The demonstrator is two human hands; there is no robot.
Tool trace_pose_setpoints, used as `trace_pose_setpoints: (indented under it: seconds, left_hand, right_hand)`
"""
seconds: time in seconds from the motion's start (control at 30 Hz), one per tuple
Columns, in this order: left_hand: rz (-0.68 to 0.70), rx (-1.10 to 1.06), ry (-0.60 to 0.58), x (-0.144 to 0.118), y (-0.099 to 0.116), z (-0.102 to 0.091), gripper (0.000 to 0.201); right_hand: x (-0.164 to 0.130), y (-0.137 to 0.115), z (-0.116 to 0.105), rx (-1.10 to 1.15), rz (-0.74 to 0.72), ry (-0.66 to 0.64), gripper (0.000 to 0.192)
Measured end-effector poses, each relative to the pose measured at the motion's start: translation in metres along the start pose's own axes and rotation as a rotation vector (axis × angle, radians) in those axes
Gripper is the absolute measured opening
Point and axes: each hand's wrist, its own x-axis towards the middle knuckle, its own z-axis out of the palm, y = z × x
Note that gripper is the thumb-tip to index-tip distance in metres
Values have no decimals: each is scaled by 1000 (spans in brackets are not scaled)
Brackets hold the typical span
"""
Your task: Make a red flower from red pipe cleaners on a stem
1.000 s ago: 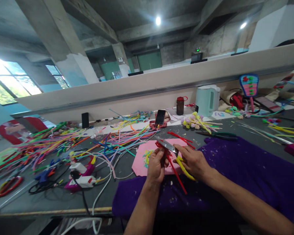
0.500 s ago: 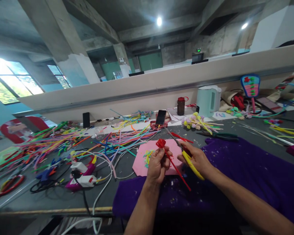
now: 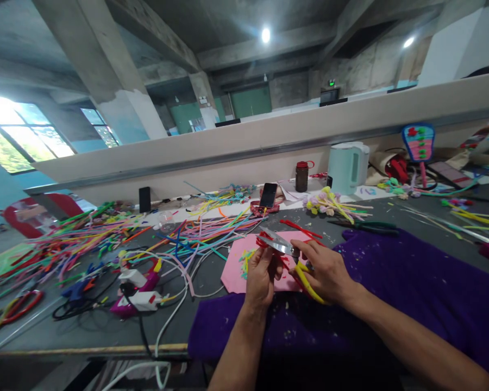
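Between the thumb and fingers of my left hand (image 3: 262, 276) is a red pipe-cleaner flower (image 3: 262, 239), its stem partly hidden by my hands. My right hand (image 3: 324, 269) grips yellow-handled scissors (image 3: 309, 283). The metal blades lie across the flower's head and cover part of it; whether they touch it I cannot tell. Below both hands lies a pink sheet (image 3: 233, 271) with small yellow and teal clippings (image 3: 246, 262) on it. Loose red pipe cleaners (image 3: 297, 226) rest just behind the sheet.
A purple cloth (image 3: 391, 277) covers the right front. Pipe cleaners (image 3: 212, 228) spread leftward, near a power strip (image 3: 140, 301), a glue gun (image 3: 78, 290) and red-yellow scissors (image 3: 20, 308). Behind stand a phone (image 3: 268, 195), a dark bottle (image 3: 302, 178), a kettle (image 3: 344, 168) and dark-handled pliers (image 3: 375, 227).
My right hand has turned the scissors and brought them left, so the blades now lie over the red flower. My left hand stays nearly in place, still holding the flower.
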Motion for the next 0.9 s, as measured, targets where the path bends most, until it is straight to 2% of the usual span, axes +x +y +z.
trace_pose_setpoints:
  seconds: [0.47, 0.6, 0.7, 0.8, 0.9]
  left_hand:
    - [44, 57, -35, -1, -2, -1, 21]
    - [37, 41, -24, 0, -2, -1, 22]
    - [15, -27, -55, 0, 0, -2, 20]
    - [-30, -111, -69, 0, 2, -3, 20]
    - [-62, -149, -64, -1, 3, -3, 20]
  right_hand:
    - [-2, 6, 3, -52, -51, -12, 49]
    - [-4, 10, 7, 10, -38, -9, 48]
    - [-4, 13, 8, 197, 35, 18, 45]
    - [-1, 14, 4, 369, 168, 49, 45]
    - [1, 13, 0, 439, 254, 7, 47]
